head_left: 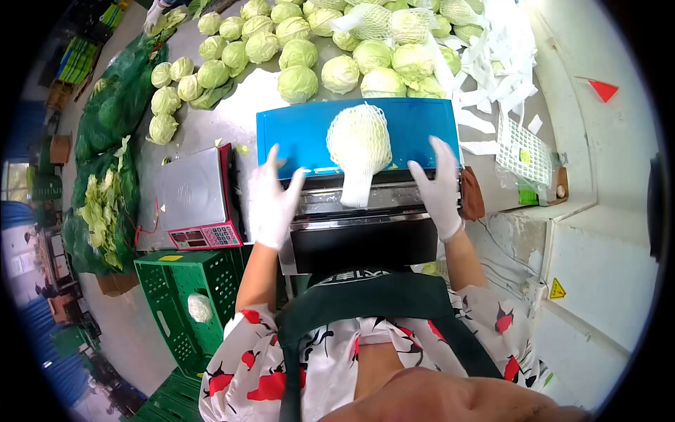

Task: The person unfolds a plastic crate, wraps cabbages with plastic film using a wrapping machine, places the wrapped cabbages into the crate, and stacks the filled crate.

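A cabbage in a white foam net (358, 139) lies on the blue board (422, 130), the loose tail of its net hanging over the metal front edge of the machine (401, 197). My left hand (274, 200), in a white glove, is held at the left end of the board with its fingers spread and nothing in it. At the right end, my right hand (439, 190), also gloved, has its fingers apart and holds nothing. Neither hand touches the cabbage.
Bare cabbages (297, 84) are heaped behind the board, with white net sleeves (496, 63) at the right. A scale (193, 186) stands left, above a green crate (169, 281) holding a wrapped cabbage (200, 307). Another person's gloved hand (153, 15) is at the top left.
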Tool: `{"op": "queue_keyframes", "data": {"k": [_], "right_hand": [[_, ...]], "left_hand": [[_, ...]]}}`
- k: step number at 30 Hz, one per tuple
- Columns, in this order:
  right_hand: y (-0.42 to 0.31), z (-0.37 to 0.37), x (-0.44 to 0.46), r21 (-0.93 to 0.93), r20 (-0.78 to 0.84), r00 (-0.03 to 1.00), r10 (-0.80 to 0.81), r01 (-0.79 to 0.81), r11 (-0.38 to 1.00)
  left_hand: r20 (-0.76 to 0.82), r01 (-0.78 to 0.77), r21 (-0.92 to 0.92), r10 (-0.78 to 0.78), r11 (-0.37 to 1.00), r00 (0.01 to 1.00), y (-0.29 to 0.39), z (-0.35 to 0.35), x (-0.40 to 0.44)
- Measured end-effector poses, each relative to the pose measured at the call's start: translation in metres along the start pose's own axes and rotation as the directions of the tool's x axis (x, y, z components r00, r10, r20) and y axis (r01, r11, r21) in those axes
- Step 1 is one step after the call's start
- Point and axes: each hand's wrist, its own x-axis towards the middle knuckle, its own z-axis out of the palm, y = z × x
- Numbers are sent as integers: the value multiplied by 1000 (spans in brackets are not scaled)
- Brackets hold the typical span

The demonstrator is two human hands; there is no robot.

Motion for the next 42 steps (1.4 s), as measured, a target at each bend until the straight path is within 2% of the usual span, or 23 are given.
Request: {"op": "queue_keyframes", "data": {"k": [1, 3, 6, 9, 10, 11, 13, 15, 17, 19, 20, 21, 22, 24, 26, 27, 28, 33, 35, 37, 39, 40, 42], "right_hand": [[7, -9, -17, -298, -74, 997, -34, 10, 954], [16, -12, -54, -500, -73, 990, 119, -140, 855], [0, 9, -74, -614, 87, 966, 243, -140, 777], [32, 43, -87, -205, 28, 984, 178, -169, 964], [22, 26, -79, -29, 87, 970, 229, -228, 973], [-3, -3, -72, 265, 210, 909, 360, -407, 874], [-10, -50, -72, 376, 535, 784, 314, -554, 743], [-30, -108, -54, 257, 830, 532, 171, -635, 729], [-36, -151, -32, 377, 886, 432, -171, -454, 807], [-31, -151, -4, 617, 695, 658, -291, -338, 710], [-28, -147, 13, 718, 570, 749, -338, -254, 648], [-39, -126, 33, 653, 522, 834, -178, -258, 712], [-51, -104, 54, 582, 457, 890, -11, -290, 760], [-22, -35, 83, 417, 496, 831, -253, 28, 909], [12, 37, 82, 197, 563, 725, -396, 348, 917], [-1, 55, 87, 405, 690, 662, -294, -16, 914], [-2, 60, 89, 435, 681, 685, -259, -94, 895], [-5, 63, 67, 513, 703, 709, -45, -463, 723], [-24, 41, 36, 444, 778, 619, 105, -661, 605], [-40, 2, 2, 278, 862, 483, 152, -703, 655], [-53, -34, -34, 218, 933, 343, 106, -775, 593], [-59, -49, -50, 182, 963, 262, 70, -814, 552], [-53, -47, -101, 205, 965, 257, 51, -861, 466]], "left_hand": [[-65, -51, 273, 72, 961, 995, -20, -7, -19], [36, 61, 504, -92, 861, 995, -40, -6, -59], [24, -29, 483, 20, 875, 1000, -30, 13, -79], [44, 199, -115, -195, 973, 980, -38, 33, -77], [138, 312, -436, -279, 844, 950, -48, 33, -78], [262, 404, -553, -308, 729, 915, -30, 7, -75], [441, 172, -503, 81, 847, 894, -35, -45, -81], [676, 295, -485, 138, 823, 724, -21, -107, -84], [750, 271, -568, 353, 777, 559, 1, -163, -62], [686, 389, -675, 339, 627, 644, 26, -185, -40], [512, 179, -807, 514, 563, 689, 21, -171, -13], [477, 336, -753, 118, 565, 871, 29, -154, -16], [361, 189, -751, 154, 632, 920, 38, -128, 13], [382, 1, -609, 292, 793, 877, 14, -64, 58], [396, -330, -333, 449, 883, 801, -6, 10, 85], [437, -357, -351, 489, 866, 755, -11, 42, 88], [443, -151, -508, 408, 848, 798, 0, 55, 86], [535, 329, -722, 189, 609, 823, -3, 71, 81], [662, 511, -628, 59, 586, 747, 6, 54, 55], [768, 541, -494, 50, 680, 638, 14, 33, 14], [862, 650, -434, 78, 624, 501, 36, -1, -33], [868, 550, -427, 155, 718, 471, 28, 2, -59], [942, 619, -304, 132, 724, 308, 18, 12, -103]]}}
